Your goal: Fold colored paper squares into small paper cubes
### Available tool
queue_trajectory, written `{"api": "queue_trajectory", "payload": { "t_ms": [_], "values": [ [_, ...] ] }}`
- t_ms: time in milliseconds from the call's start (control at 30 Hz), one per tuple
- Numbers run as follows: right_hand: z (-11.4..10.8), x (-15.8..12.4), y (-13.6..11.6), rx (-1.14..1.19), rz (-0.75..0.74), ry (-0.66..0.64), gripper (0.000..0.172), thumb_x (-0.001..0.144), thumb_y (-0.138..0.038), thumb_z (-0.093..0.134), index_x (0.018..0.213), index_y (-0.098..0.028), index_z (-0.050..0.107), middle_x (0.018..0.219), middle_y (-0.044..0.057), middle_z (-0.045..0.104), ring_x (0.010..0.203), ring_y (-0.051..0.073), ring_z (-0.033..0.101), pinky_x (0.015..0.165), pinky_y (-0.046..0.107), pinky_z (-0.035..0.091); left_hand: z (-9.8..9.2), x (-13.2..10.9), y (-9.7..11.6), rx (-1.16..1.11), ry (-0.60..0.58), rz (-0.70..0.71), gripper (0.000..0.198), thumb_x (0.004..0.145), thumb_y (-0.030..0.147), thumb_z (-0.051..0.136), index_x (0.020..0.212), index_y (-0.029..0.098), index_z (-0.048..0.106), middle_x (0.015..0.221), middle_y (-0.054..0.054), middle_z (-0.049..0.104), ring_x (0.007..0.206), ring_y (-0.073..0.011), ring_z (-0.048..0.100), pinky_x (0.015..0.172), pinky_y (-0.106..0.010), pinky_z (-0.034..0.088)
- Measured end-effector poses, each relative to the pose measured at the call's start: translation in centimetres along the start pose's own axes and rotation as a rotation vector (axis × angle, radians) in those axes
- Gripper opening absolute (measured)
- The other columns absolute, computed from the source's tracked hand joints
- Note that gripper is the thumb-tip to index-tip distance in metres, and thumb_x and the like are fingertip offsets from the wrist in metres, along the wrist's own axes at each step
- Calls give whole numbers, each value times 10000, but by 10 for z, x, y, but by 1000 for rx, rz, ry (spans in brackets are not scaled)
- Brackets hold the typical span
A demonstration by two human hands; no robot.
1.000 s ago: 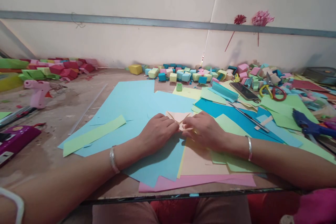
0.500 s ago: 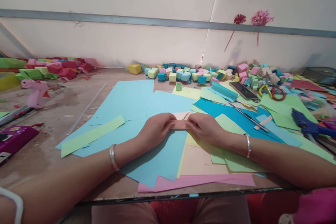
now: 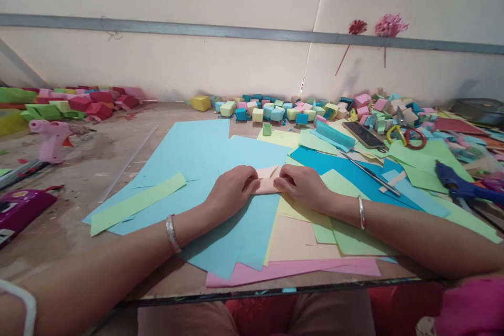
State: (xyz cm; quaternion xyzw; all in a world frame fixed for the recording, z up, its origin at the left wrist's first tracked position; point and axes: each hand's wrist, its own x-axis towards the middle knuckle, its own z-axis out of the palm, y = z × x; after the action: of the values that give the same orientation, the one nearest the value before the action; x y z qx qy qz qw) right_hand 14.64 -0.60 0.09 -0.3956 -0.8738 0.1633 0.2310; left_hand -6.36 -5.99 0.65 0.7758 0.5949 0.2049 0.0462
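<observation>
Starting at the left of the tabletop (image 3: 88,160), we have a pink glue gun (image 3: 51,140) and a purple box (image 3: 25,211), both well apart from our hands. Next comes a green strip (image 3: 137,203) of paper, resting on a large light blue sheet (image 3: 189,163). Our left hand (image 3: 231,192) is over that sheet, fingers curled and thumb drawn in, pinching the left end of a small peach paper (image 3: 268,186). We judge the folding to be partway along: a flat band is formed along the paper's near side, but a slanting opening shows in the layer behind it, so the fold looks unfinished. The peach paper lies between our two hands and touches both, its ends hidden by them. Our right hand (image 3: 302,187) pinches the right end, thumb on the near band and fingers curled behind. Farther right, we have a thin metal tool (image 3: 370,174) on dark blue paper (image 3: 325,161), a phone (image 3: 364,135) and scissors (image 3: 405,136) beyond it, and a blue glue gun (image 3: 459,182) near the right edge.
</observation>
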Motion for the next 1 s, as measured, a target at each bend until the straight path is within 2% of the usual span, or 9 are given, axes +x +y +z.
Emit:
{"api": "queue_trajectory", "payload": {
  "t_ms": [100,167,333,500,700,900,1000],
  "values": [
    [-1,0,-1,81,-147,57,151,875,-245,545,739,-181,529,773,27,602,737,142,507,644,252,341,1,0,-1,14,-24,-2,114,883,224,451,826,196,546,806,-29,612,748,-190,569,653,-301,403],
    [-2,1,-2,142,-178,43,113,881,-229,527,780,-179,542,793,33,614,737,142,518,657,253,361,2,-1,-1,21,-28,2,116,889,223,435,831,197,532,816,-31,602,757,-193,563,662,-307,404],
    [3,0,1,148,-42,24,71,880,-243,520,886,-192,568,716,-4,615,637,124,516,584,235,329,0,-2,1,42,-24,13,121,903,227,412,819,197,494,820,-43,591,766,-199,557,677,-312,409],
    [7,1,3,77,-1,26,92,874,-259,527,893,-193,589,675,-10,621,605,119,511,566,236,295,-5,-1,5,86,-55,-33,106,908,232,414,843,199,492,810,-40,612,725,-199,558,644,-305,389],
    [6,1,0,56,25,-7,148,858,-239,536,995,-200,572,617,-44,617,576,114,514,558,233,281,-4,0,3,77,-69,-45,70,895,238,451,853,204,496,839,-31,623,758,-198,571,654,-302,387],
    [4,-2,-1,-22,-9,-32,93,868,-230,517,876,-207,607,671,-22,638,590,111,507,545,236,261,-3,-2,2,40,-83,-66,83,908,253,439,926,211,508,863,-20,634,774,-190,580,661,-298,389],
    [3,-2,-1,-34,-12,-44,101,869,-226,519,870,-205,618,687,-16,646,597,112,508,546,235,264,-4,-2,3,101,-95,-45,111,909,219,412,917,211,522,868,-31,627,787,-200,578,655,-304,383]
  ]
}}
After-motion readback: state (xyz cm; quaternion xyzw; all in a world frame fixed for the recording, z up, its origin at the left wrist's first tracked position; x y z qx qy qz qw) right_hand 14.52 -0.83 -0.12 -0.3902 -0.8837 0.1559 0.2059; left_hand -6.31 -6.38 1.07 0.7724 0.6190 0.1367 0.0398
